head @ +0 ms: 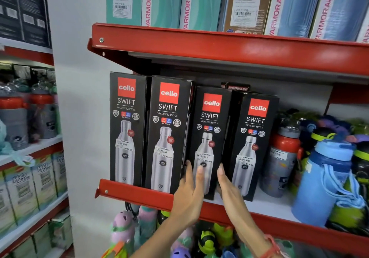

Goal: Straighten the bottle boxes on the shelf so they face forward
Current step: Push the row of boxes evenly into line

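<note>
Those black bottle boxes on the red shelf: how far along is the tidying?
The two left boxes already face forward at the shelf edge. Both hands flank the third box, which sits further back. It and the fourth box look left to bring forward.

Four black cardboard bottle boxes point(191, 136) are stood in a row on the red metal shelf point(137, 195) at frame centre. The third box from the left point(209, 138) is flanked low down by the left hand point(189, 194) and right hand point(229, 186). Plastic drinking bottles point(319, 174) are crowded right of the row.
</note>
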The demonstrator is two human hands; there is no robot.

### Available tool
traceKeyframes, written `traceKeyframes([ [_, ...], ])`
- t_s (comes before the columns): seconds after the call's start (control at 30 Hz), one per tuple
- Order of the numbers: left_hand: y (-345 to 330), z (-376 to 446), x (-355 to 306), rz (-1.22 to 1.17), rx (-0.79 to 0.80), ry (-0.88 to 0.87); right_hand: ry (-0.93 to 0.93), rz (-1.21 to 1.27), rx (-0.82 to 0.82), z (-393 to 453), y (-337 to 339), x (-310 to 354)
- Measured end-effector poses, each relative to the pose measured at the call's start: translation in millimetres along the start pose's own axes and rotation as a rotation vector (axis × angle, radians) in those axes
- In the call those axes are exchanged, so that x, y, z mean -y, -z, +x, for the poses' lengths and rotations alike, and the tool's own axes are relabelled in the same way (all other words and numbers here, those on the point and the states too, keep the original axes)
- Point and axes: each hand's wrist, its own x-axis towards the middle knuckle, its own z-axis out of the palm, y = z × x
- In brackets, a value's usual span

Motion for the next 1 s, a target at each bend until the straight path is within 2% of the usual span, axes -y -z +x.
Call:
traceKeyframes([
  [0.4, 24, -39, 4, 0.015, 0.059, -0.014, 0.043, -0.027, -0.01, -41, -7, 1],
  [0.53, 20, -44, 2, 0.091, 0.042, -0.029, 0.059, -0.019, 0.007, -41, 0, -3],
  [0.6, 14, -49, 0, 0.167, -0.066, -0.145, 0.075, 0.005, 0.01, -41, 8, -4],
  [0.67, 5, -52, -5, 0.173, -0.155, -0.314, 0.103, 0.042, -0.074, -39, 18, -2],
  [0.73, -10, -51, -13, 0.09, -0.075, -0.387, 0.146, 0.092, -0.239, -34, 33, -4],
  [0.8, -31, -46, -20, -0.033, 0.102, -0.342, 0.18, 0.074, -0.383, -25, 50, -8],
  [0.87, -50, -34, -26, -0.094, 0.205, -0.242, 0.169, 0.041, -0.437, -15, 63, -12],
  [1.0, -73, -5, -35, -0.117, 0.207, -0.078, 0.034, 0.014, -0.343, 3, 72, -15],
])
